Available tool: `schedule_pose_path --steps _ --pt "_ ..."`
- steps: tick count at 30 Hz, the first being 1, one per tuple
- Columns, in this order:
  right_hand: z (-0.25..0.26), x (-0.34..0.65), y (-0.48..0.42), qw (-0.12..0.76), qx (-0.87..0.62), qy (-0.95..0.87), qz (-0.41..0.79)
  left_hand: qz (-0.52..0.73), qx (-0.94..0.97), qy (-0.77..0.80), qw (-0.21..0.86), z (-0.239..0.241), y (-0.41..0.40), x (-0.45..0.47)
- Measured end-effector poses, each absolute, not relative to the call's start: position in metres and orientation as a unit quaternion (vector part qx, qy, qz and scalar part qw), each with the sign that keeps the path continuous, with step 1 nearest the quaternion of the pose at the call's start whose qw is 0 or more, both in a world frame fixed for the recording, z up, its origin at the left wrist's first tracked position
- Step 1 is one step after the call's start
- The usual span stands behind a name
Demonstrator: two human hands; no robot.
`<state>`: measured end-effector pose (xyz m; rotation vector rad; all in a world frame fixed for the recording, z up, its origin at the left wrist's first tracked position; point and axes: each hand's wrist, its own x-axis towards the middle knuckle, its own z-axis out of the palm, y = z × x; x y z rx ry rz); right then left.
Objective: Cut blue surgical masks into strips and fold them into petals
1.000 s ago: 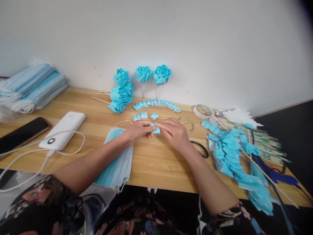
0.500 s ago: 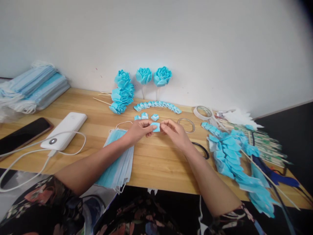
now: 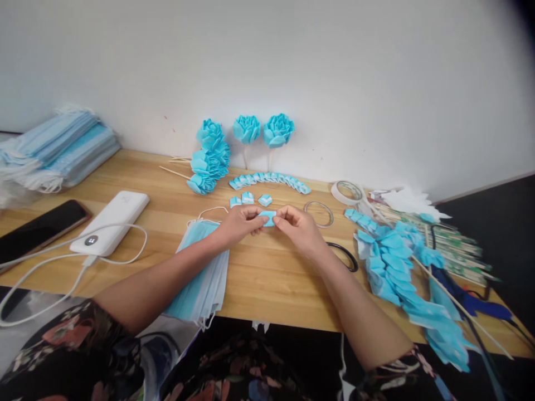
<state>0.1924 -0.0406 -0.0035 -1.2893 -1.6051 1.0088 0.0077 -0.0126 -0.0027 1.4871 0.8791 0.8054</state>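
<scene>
Both hands [image 3: 241,224] [image 3: 298,225] (nearly closed) pinch a small blue piece [image 3: 268,219].

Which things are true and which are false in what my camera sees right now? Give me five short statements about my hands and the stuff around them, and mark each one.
1. The left hand and the right hand both hold one small blue piece. True.
2. The phone lies to the right of the power bank. False: it lies to the left of it.
3. The left forearm passes over a pile of masks. True.
4. The roll of tape is held in the left hand. False: it sits on the table, beyond the right hand.
5. A curved row of folded pieces lies beyond the hands. True.
</scene>
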Motion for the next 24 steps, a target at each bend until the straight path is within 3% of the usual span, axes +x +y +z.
schedule_pose_path --steps 24 --pt "-0.004 0.1906 -0.0423 0.418 -0.522 -0.637 0.384 0.341 0.62 0.379 0.597 -0.0042 -0.0138 0.0083"
